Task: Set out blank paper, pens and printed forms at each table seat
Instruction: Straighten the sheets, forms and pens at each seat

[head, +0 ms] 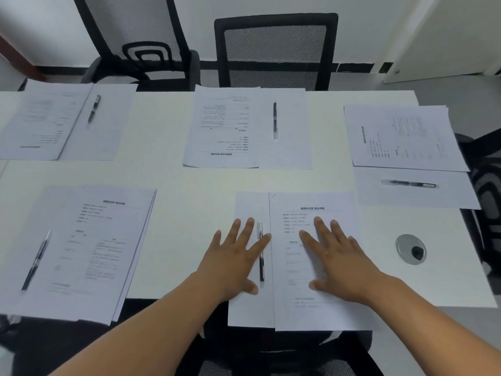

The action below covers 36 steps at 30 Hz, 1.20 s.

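Note:
Right in front of me a printed form [311, 270] lies over a blank sheet [249, 308], with a black pen [261, 251] on the blank strip to its left. My left hand [233, 263] lies flat with spread fingers on the blank sheet, its index finger across the pen. My right hand [339, 260] lies flat on the printed form. Other sets lie at the near left [89, 248], far left [54, 120], far middle [225, 128] and right end [401, 137], each with a pen [409, 183].
A white table [173, 175] carries everything. Black mesh chairs stand behind it at the far left [130, 36] and far middle [276, 50]. A round metal cable grommet [410, 249] sits in the tabletop at the right. A chair seat [284, 356] shows below the near edge.

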Tool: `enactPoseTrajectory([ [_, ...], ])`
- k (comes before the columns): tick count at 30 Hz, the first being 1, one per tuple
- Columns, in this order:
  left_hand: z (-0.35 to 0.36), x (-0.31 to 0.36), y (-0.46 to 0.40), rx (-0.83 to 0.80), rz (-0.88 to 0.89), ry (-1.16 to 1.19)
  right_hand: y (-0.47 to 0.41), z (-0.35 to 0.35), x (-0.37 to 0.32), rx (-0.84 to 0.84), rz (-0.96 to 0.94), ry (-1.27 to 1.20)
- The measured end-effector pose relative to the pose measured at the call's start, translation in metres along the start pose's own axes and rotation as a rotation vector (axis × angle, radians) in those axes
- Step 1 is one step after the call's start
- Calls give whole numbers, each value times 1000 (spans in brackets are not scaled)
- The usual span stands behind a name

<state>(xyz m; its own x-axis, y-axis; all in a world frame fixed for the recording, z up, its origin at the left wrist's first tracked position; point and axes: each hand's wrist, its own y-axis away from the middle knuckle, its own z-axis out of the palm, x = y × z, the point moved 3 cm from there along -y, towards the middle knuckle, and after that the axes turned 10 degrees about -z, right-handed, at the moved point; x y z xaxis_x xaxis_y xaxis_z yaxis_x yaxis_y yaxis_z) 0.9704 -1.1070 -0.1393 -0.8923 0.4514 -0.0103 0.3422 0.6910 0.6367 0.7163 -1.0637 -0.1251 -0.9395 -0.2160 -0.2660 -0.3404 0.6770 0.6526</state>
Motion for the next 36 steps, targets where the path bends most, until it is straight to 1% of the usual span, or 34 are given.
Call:
enactPoseTrajectory([
  [8, 8, -24, 5, -8, 3, 21, -7, 1, -8, -18, 12, 7],
  [36, 5, -24, 6, -5, 2, 33, -7, 4, -10, -2, 30, -36],
])
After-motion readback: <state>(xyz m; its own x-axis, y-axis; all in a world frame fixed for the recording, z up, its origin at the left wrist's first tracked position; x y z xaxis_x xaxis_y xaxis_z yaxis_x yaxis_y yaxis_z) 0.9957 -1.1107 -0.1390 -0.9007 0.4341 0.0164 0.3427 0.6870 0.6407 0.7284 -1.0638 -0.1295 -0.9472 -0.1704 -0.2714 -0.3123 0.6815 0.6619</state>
